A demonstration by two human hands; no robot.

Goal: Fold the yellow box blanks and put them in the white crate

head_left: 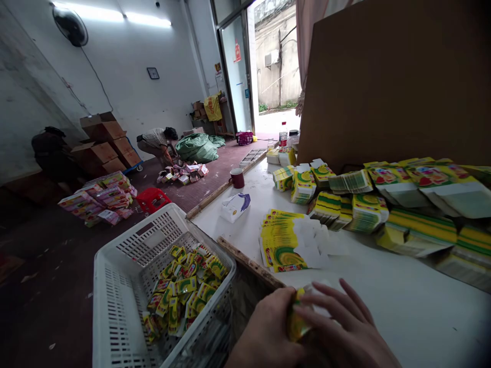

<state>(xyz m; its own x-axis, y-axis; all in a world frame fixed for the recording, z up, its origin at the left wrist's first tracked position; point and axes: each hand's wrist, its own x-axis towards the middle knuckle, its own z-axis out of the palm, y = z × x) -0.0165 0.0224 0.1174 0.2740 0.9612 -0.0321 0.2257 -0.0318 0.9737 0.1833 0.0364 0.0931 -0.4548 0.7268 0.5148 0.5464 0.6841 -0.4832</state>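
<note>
At the near edge of the table, both hands are on a small yellow carton [298, 318], somewhat blurred. My left hand [264, 329] is closed around its left side. My right hand [345, 324] lies over the right side and the white flap, its forefinger and thumb side against the carton and its other fingers stretched out. Just beyond them, a fanned stack of flat yellow cartons [287, 243] rests on the white table [402, 306]. To the left stands a white plastic crate [105, 286] holding many small yellow cartons [186, 286].
Bundles of flat cartons [370, 209] line the table's right side below a brown board [391, 87]. A tissue pack [235, 207], a dark red mug [237, 178] and a bottle [283, 134] stand farther back. A red stool [153, 199] and two people are on the floor beyond.
</note>
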